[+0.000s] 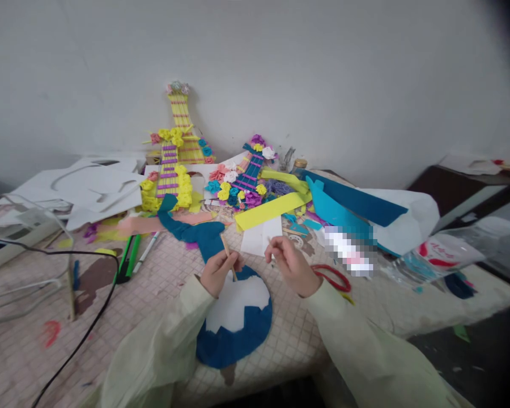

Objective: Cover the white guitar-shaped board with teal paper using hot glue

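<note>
My left hand (221,271) is closed on a thin wooden stick (225,245), held at a slant. Below it lies a white card (233,306) with a round lower end, edged in dark blue paper (229,351). A blue neck-like strip (210,238) runs up from the card and bends to the left. To the right, my right hand (292,265) is raised with thumb and fingers pinched together; what sits between the fingertips is too small to make out. A white paper piece (255,241) lies behind the hands.
Instrument-shaped paper crafts with flowers (168,170) lean at the wall. Yellow crepe paper (272,211) and blue paper (357,198) lie behind. At left are a green cutter knife (130,258) and a black cable (106,306); at right, red cord (335,276) and a plastic bottle (433,255).
</note>
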`<move>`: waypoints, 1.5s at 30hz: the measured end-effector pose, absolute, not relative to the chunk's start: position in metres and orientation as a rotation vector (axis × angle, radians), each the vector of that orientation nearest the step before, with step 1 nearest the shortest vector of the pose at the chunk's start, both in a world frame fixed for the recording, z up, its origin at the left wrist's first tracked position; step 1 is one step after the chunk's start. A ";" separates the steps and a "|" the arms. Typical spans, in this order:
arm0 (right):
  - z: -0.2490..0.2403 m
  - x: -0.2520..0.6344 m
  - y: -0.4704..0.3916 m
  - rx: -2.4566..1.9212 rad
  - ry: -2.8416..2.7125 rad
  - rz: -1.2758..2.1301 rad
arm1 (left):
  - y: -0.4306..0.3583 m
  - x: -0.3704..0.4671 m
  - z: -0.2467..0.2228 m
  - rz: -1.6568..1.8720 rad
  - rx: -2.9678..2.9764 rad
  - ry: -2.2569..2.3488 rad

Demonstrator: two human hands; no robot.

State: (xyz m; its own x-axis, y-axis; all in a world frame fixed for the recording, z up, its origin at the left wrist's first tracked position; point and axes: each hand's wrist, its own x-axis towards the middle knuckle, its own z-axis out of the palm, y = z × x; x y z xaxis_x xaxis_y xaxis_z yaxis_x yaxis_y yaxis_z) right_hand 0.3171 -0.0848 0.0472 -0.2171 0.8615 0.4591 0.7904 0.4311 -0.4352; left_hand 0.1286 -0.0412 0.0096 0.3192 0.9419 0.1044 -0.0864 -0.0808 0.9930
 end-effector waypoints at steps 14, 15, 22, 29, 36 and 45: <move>0.041 0.449 0.018 -2.215 -1.997 0.240 | -0.035 0.127 0.014 1.166 1.154 0.910; 0.034 0.451 0.021 -2.229 -2.005 0.243 | -0.034 0.127 0.014 1.165 1.144 0.912; 0.009 0.443 0.045 -2.175 -1.997 0.281 | -0.033 0.126 0.015 1.156 1.088 0.913; -0.001 0.423 0.054 -1.942 -1.944 0.407 | -0.031 0.126 0.014 1.134 0.952 0.856; 0.024 0.392 0.037 -1.726 -1.750 0.322 | -0.030 0.129 0.012 1.170 0.852 0.773; 0.038 0.284 -0.068 -1.391 -2.151 0.673 | -0.034 0.129 0.012 1.168 0.819 0.593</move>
State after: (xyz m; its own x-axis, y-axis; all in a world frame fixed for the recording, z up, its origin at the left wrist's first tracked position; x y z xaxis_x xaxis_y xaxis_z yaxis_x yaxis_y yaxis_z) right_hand 0.2840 -0.0675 0.0376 -0.3619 0.9226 0.1336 0.6820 0.3597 -0.6368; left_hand 0.1289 -0.0344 0.0124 0.2994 0.9541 0.0066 -0.5575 0.1694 0.8127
